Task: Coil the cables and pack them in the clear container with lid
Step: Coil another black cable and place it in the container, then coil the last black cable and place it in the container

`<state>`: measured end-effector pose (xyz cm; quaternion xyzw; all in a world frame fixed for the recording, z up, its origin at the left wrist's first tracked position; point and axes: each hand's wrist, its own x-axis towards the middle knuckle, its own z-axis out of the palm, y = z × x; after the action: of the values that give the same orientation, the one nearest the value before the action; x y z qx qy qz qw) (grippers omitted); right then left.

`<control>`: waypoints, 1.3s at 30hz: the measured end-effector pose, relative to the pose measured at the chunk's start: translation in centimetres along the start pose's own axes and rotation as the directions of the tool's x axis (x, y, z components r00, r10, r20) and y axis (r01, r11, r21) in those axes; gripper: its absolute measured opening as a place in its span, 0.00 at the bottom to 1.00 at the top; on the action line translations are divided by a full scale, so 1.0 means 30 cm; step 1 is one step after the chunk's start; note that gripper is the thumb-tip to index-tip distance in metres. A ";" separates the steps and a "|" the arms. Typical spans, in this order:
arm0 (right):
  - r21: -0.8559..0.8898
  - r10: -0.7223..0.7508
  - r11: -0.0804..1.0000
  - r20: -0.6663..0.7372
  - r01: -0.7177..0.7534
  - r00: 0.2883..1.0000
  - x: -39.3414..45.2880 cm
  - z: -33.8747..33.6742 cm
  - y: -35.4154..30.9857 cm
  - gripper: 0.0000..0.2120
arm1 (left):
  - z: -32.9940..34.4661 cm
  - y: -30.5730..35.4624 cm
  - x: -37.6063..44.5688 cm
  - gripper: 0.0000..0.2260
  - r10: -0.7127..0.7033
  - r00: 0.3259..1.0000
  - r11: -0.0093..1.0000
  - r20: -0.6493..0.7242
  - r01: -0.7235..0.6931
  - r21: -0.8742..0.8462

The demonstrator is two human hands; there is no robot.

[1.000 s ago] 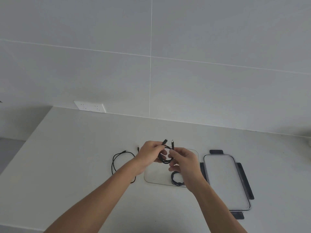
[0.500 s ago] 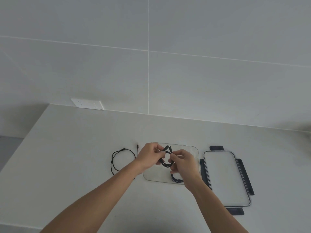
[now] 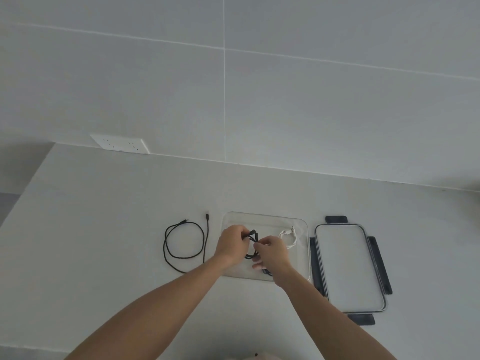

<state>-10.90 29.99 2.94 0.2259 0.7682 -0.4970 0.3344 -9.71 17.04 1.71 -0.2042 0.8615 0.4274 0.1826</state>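
1. Hovering over the clear container, a small black coiled cable is held between both hands, above the container's left half.
2. The coil's upper left part is gripped by the left hand, whose fingers are curled round it — the two plug ends are seen sticking up just beside the thumb.
3. The coil's right side is pinched by the right hand between thumb and fingertips; the lower loop hangs down between the two hands.
4. Inside the container, a white coiled cable is seen in the far right part, near the right hand, though whether the two touch cannot be told.
5. Another dark cable is partly seen in the container's near part, mostly hidden under the right wrist.
6. A long black cable is laid in a loose loop on the white countertop, just left of the container and apart from it.
7. The clear lid with dark latches is laid flat on the countertop just right of the container.
8. A white wall socket is mounted at the far left, where the countertop meets the wall.
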 end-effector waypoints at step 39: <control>-0.381 -0.091 0.925 -0.244 -0.010 0.965 0.149 -0.107 -0.040 0.16 | 0.102 0.002 0.102 0.13 -0.173 0.982 0.933 0.082 0.190 -0.306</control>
<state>-15.67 32.50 1.28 0.2036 0.8910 -0.3125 0.2588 -11.92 18.94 -1.48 -0.2978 0.7552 0.5451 0.2095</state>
